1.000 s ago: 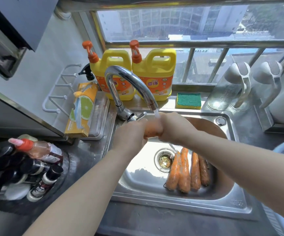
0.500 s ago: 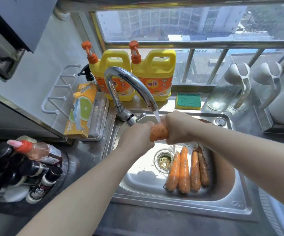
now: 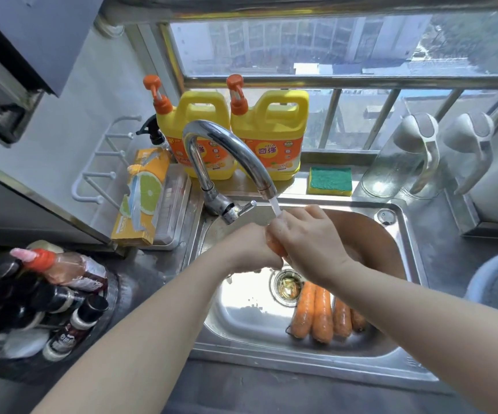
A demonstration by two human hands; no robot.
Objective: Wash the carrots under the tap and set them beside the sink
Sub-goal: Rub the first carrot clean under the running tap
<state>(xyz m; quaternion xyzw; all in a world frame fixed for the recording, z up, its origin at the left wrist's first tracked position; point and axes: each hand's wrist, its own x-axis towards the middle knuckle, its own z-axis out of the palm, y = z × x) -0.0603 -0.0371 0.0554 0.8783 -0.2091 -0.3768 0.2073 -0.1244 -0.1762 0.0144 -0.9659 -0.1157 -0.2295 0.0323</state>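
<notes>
Kitchen: steel sink (image 3: 301, 372) below a barred window (image 3: 331, 46), daylight on the basin.
Tap (image 3: 226, 138): running; water (image 3: 275, 208) falls onto the right hand's knuckles.
Carrot (image 3: 276, 248): held over the basin just under the spout, only a short orange stretch showing between the hands.
Left hand (image 3: 247, 249): fingers curled round the carrot's near end.
Right hand (image 3: 310, 237): wrapped over the far end, touching the left hand.
Four carrots (image 3: 320, 312): side by side on the basin floor, right of the drain (image 3: 286, 285), partly under the right forearm.
Sill: two yellow jugs (image 3: 268, 135), sponge (image 3: 329, 180).
Left counter: cluster of bottles (image 3: 47, 294).
</notes>
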